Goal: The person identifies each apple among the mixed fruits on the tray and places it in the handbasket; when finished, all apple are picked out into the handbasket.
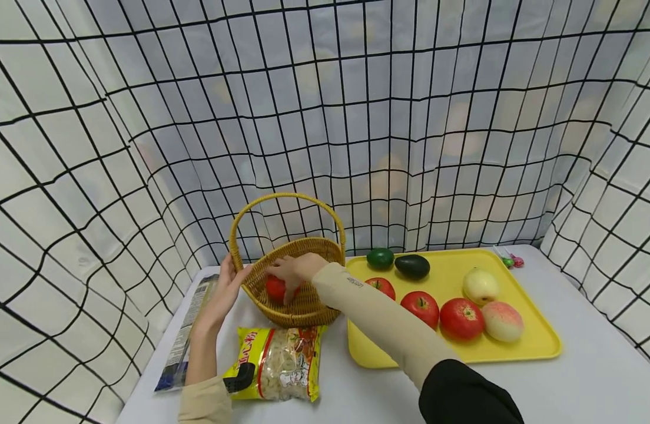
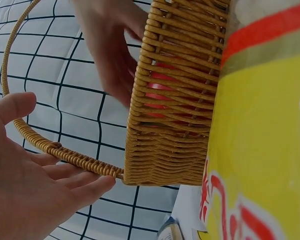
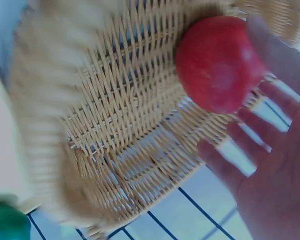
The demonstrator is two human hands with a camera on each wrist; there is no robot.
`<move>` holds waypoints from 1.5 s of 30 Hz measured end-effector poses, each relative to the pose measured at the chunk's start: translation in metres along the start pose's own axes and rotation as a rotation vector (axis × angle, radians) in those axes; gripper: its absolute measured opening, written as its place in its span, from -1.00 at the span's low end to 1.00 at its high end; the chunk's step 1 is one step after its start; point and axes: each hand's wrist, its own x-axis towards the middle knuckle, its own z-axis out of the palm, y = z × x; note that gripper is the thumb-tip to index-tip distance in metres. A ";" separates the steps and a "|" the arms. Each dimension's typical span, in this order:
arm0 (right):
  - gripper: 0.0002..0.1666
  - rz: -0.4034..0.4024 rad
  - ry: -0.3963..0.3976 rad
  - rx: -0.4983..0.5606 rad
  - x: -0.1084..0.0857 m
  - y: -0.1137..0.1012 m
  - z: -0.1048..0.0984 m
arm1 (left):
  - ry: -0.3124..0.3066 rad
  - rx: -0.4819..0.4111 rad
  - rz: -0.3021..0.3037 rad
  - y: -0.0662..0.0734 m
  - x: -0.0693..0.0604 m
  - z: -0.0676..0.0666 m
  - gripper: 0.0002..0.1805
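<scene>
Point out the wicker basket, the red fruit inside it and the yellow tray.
Wicker basket (image 1: 298,320): head view, on its front outer wall.
Red fruit (image 3: 217,65): right wrist view, middle of its visible side.
Yellow tray (image 1: 444,275): head view, bare patch of its floor.

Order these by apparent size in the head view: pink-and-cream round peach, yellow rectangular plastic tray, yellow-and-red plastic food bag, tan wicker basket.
1. Yellow tray
2. Wicker basket, handle included
3. Food bag
4. Peach
</scene>
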 end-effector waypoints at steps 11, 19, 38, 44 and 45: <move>-0.24 -0.079 0.417 0.187 -0.112 0.039 0.050 | -0.015 0.020 0.022 0.000 0.002 -0.002 -0.04; -0.11 0.082 0.610 0.394 -0.155 0.083 0.101 | -0.010 0.025 0.040 -0.002 0.003 -0.003 -0.03; 0.12 0.147 0.467 0.304 -0.148 0.099 0.135 | 0.000 0.051 0.001 -0.002 -0.002 -0.001 0.01; 0.03 0.209 0.363 0.329 -0.152 0.094 0.130 | -0.007 0.056 -0.019 -0.001 -0.003 0.000 0.02; 0.01 0.212 0.356 0.334 -0.152 0.093 0.130 | -0.009 0.056 -0.021 -0.001 -0.003 0.000 0.02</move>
